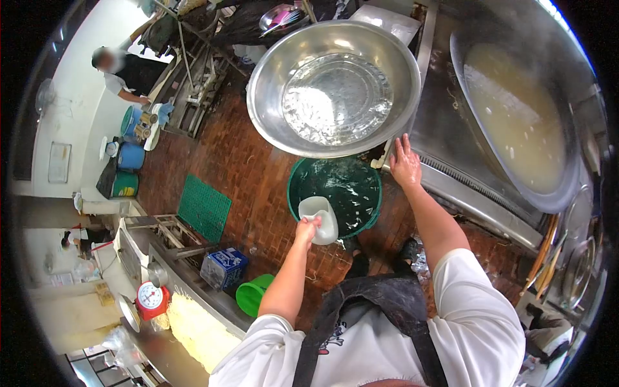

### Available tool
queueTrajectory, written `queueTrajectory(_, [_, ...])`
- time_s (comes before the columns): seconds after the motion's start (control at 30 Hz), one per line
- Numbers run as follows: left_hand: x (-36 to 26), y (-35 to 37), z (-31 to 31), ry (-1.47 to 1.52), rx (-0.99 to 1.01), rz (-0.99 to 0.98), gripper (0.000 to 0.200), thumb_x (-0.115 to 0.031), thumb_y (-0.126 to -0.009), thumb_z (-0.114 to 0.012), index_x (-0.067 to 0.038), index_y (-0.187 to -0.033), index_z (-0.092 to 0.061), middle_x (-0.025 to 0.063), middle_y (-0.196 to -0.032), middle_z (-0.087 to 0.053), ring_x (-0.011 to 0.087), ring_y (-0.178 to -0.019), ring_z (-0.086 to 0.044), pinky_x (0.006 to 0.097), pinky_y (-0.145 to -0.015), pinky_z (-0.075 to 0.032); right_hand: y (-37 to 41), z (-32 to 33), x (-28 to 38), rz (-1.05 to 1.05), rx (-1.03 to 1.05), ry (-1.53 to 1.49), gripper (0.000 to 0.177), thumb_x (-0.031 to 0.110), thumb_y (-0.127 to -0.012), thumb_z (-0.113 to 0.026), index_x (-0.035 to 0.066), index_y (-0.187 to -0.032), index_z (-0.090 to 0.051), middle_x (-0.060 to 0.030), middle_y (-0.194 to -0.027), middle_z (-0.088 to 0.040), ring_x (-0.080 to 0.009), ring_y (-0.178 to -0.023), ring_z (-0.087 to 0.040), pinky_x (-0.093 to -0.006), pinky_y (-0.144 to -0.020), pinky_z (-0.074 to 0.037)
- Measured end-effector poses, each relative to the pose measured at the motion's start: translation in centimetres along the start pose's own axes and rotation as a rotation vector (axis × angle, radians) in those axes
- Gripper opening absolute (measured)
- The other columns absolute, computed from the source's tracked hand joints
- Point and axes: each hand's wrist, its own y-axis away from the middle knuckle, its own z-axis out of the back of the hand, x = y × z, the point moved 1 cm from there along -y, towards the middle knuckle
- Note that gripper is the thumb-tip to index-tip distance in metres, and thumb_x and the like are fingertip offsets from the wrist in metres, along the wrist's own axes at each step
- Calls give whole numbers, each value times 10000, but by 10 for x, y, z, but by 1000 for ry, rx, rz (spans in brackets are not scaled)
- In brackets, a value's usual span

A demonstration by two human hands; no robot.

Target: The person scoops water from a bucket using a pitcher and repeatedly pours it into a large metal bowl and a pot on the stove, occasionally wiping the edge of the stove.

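Note:
My left hand (307, 229) is closed around the handle of a white plastic dipper (327, 226), which overlaps the near rim of a dark green tub (294, 178) of water on the floor. Above the tub is a wide steel basin (261, 109) with clear water in its bottom. My right hand (406, 166), fingers stretched out, lies at the front edge of the steel stove top (445, 135), fingertips close to the basin's lower right rim. To its right, a large pan (465, 106) holds cloudy, steaming liquid with pale pieces in it.
Long wooden sticks (545, 255) lean at the right. To the left stand a bright green bucket (253, 295), a blue box (223, 267), a green floor mat (204, 208) and a table with a red scale (152, 299) and yellow noodles (196, 329). A person (132, 74) works at the far left.

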Motion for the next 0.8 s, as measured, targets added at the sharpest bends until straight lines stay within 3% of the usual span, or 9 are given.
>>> queueTrajectory(0.07, [10, -7, 0, -9, 15, -9, 158, -200, -871, -693, -69, -870, -604, 7, -784, -630, 110, -719, -562, 286, -698, -441, 0, 4, 1, -12, 23, -18, 564, 264, -878, -588, 89, -1397, -457, -163, -1522, -340, -343, -1146, -574, -475, -943, -450])
queueTrajectory(0.17, [-1, 8, 2, -194, -32, -69, 251, -254, -871, -695, -40, -981, -625, 60, -876, -681, 176, -795, -635, 330, -737, -487, 3, 3, 0, 11, -12, -31, 570, 254, -873, -586, 92, -1402, -452, -162, -1528, -329, -341, -1154, -569, -472, -945, -448])
queueTrajectory(0.27, [2, 11, 8, -545, -117, -296, 402, -314, -850, -710, -20, -1107, -615, 143, -1012, -702, 277, -948, -673, 384, -824, -510, 2, 1, -2, 10, -9, -20, 574, 249, -869, -585, 90, -1404, -448, -161, -1532, -323, -338, -1158, -566, -469, -951, -444])
queueTrajectory(0.3, [21, -10, 17, -626, -81, -273, 492, -349, -822, -728, -18, -1163, -604, 201, -1098, -679, 340, -1064, -641, 415, -901, -494, 3, 2, -1, -4, 5, -24, 582, 247, -865, -589, 86, -1405, -443, -158, -1533, -321, -334, -1164, -562, -472, -957, -440])
queueTrajectory(0.4, [21, -4, 15, -512, -69, -293, 490, -375, -820, -725, -15, -1135, -616, 208, -1088, -679, 351, -1050, -642, 422, -890, -495, 3, 4, -1, -15, 26, -28, 589, 248, -864, -590, 86, -1410, -439, -154, -1535, -319, -336, -1161, -564, -477, -964, -438])
queueTrajectory(0.5, [11, 10, 10, -647, -141, -209, 507, -400, -821, -718, -10, -1130, -622, 215, -1090, -676, 362, -1052, -638, 423, -891, -496, 3, -1, -5, 7, -17, -28, 587, 259, -868, -587, 88, -1410, -439, -149, -1541, -311, -336, -1157, -567, -478, -973, -434])
queueTrajectory(0.7, [23, -2, 7, -684, -123, -235, 550, -434, -818, -719, 4, -1134, -618, 223, -1098, -670, 376, -1062, -631, 429, -885, -496, 2, 5, 3, -43, 29, 7, 570, 277, -875, -578, 105, -1404, -450, -146, -1551, -296, -327, -1146, -577, -491, -963, -438])
queueTrajectory(0.73, [25, -4, 9, -710, -119, -307, 540, -435, -829, -712, 9, -1125, -630, 198, -1042, -694, 331, -961, -675, 413, -825, -521, 1, 6, 2, -32, 16, -19, 573, 278, -875, -578, 108, -1406, -447, -148, -1551, -294, -331, -1143, -578, -496, -958, -439])
queueTrajectory(0.8, [27, -3, 10, -487, 46, -137, 507, -429, -850, -695, 5, -1108, -649, 149, -966, -711, 248, -800, -696, 376, -738, -541, 3, 2, -2, -24, 14, -63, 579, 281, -875, -577, 113, -1412, -440, -150, -1552, -292, -339, -1138, -580, -507, -947, -441])
